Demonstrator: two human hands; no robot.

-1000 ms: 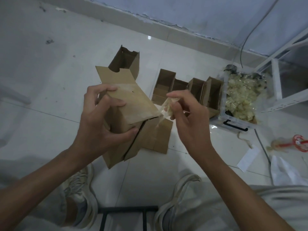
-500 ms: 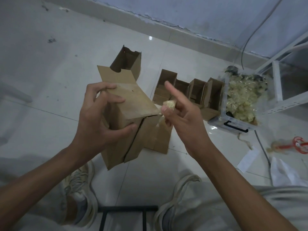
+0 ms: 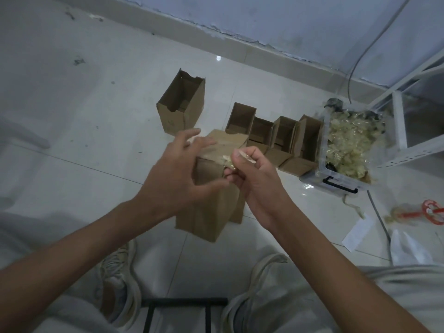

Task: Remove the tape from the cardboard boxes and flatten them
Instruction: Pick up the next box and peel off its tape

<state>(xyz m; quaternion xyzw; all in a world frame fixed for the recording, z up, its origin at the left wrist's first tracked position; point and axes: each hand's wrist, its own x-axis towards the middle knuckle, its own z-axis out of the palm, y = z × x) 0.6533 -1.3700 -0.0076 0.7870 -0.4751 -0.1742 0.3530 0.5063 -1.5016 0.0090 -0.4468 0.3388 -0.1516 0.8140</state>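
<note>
A brown cardboard box (image 3: 211, 207) hangs above the floor in front of me. My left hand (image 3: 177, 174) grips its upper left side, thumb across the front and fingers over the top flap. My right hand (image 3: 249, 174) pinches a crumpled strip of clear tape (image 3: 228, 161) at the box's top right edge. An open cardboard box (image 3: 182, 104) stands on the floor beyond, and a row of several open boxes (image 3: 276, 138) sits to its right.
A clear plastic bin (image 3: 336, 181) packed with balled-up tape stands at the right of the row. A white metal rack (image 3: 408, 126), a cable (image 3: 355, 68), a red tape dispenser (image 3: 427, 212) and paper scraps lie further right. My shoes and a black stool frame (image 3: 182, 308) are below.
The held box has dropped lower and turned more upright. My right hand moved from above the flap to the top right edge and closed into a pinch on the tape.
</note>
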